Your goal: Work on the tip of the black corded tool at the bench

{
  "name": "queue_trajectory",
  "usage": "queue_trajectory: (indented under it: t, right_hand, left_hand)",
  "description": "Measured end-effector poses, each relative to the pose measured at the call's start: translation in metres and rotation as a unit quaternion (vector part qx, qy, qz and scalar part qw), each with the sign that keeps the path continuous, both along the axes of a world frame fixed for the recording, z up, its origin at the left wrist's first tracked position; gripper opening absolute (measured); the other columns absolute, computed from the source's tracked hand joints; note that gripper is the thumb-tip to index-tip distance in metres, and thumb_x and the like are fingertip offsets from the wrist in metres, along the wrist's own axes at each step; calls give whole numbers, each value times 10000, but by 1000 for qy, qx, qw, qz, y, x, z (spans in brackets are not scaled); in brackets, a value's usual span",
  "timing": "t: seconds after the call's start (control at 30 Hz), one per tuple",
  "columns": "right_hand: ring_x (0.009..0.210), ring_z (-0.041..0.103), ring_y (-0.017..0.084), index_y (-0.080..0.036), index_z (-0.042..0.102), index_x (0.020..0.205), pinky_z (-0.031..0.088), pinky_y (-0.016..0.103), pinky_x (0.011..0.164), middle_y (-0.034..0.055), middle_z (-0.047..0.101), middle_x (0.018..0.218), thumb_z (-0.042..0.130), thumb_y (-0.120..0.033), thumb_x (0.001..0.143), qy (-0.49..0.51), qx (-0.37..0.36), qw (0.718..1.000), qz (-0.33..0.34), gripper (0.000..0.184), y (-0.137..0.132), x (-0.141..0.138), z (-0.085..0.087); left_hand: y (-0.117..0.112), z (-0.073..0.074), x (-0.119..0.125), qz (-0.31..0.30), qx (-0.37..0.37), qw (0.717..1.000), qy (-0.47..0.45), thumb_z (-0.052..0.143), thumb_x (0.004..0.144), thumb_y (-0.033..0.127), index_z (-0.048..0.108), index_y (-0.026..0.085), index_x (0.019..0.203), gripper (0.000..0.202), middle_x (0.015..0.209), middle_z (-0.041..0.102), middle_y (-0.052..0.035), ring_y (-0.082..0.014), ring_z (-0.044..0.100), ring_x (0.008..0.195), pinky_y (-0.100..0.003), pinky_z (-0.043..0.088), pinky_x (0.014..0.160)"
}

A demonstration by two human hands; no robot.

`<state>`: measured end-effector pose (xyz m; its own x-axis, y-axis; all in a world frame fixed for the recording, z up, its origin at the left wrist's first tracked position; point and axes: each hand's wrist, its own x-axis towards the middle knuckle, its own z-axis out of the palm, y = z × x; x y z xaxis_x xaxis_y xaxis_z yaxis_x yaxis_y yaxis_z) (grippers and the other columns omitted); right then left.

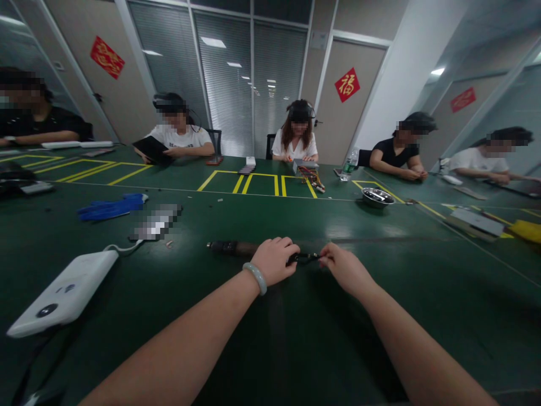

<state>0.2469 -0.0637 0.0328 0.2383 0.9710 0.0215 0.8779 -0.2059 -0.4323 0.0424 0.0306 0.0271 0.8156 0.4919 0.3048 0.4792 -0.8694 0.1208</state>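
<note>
A dark, slim tool resembling an electric screwdriver (236, 248) lies crosswise on the green table, its metal tip pointing left. My left hand (275, 260), with a pale bangle at the wrist, closes over its right end. From there a short black cord-like piece (307, 257) sticks out to the right. The fingertips of my right hand (340, 267) pinch the far end of that black piece. My fingers hide the join between the tool and the black piece.
To the left lie a white power bank-like device (65, 293), a cabled phone (156, 221) and a blue glove (112, 207). Farther off are a metal bowl (377, 197), a water bottle (350, 164) and a grey box with wires (305, 166). Several people sit around the table.
</note>
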Motion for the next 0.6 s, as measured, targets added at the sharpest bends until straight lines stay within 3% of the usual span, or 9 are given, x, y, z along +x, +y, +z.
queue_trajectory:
  t: [0.33, 0.5, 0.6]
  right_hand:
    - [845, 608, 190, -270, 706, 914, 399, 281, 716, 1, 691, 859, 647, -243, 775, -90, -87, 992, 31, 153, -7, 0, 12]
    - [896, 590, 220, -250, 724, 879, 394, 335, 818, 44, 676, 908, 652, -256, 780, -163, -66, 983, 54, 122, -8, 0, 10]
    - [849, 596, 206, -259, 723, 870, 404, 319, 767, 34, 679, 891, 637, -289, 797, -140, -59, 987, 47, 117, -9, 0, 9]
  left_hand:
    - [7, -14, 15, -28, 18, 999, -11, 608, 869, 360, 576, 234, 932, 145, 975, 574, -4, -189, 540, 923, -326, 414, 773]
    - [8, -15, 14, -32, 0, 999, -29, 648, 836, 356, 567, 236, 965, 193, 992, 585, -3, -196, 545, 924, -341, 423, 794]
    - [6, -13, 12, -34, -6, 999, -36, 629, 834, 325, 566, 230, 984, 188, 1001, 588, -13, -199, 549, 918, -344, 431, 795]
